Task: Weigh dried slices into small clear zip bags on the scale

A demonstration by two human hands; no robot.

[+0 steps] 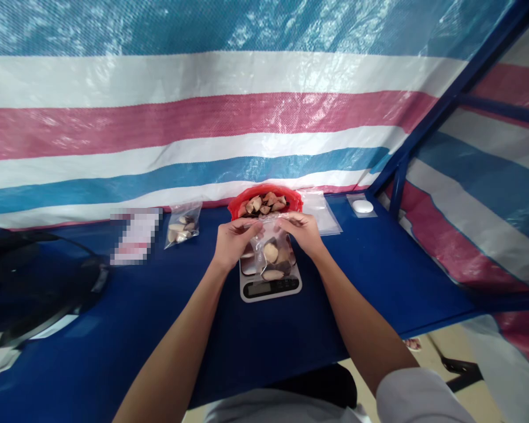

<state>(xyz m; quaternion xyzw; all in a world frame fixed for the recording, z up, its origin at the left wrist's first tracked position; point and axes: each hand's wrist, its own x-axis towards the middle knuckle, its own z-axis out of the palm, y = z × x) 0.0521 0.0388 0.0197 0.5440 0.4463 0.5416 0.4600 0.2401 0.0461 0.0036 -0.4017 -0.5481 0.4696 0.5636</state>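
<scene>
Between my two hands hangs a clear plastic bag (277, 258) with several pale, dark-edged pieces inside, perhaps dried slices or shells. My left hand (235, 238) pinches its top edge on the left, and my right hand (302, 230) pinches the same edge on the right. Below the bag is a white kitchen scale (271, 296) with a shiny weighing plate and a dark display; whether the bag rests on it I cannot tell. Just behind my hands, a red plastic bag (233, 205) stands open, full of similar pieces.
On the blue table (158, 329), a filled clear bag (184, 226) and a blurred-out paper (134, 238) lie left. Flat clear bags (326, 217) and a white rounded case (362, 206) lie right. A black bag-like object (39, 282) is far left. Striped sheeting (203, 123) hangs behind.
</scene>
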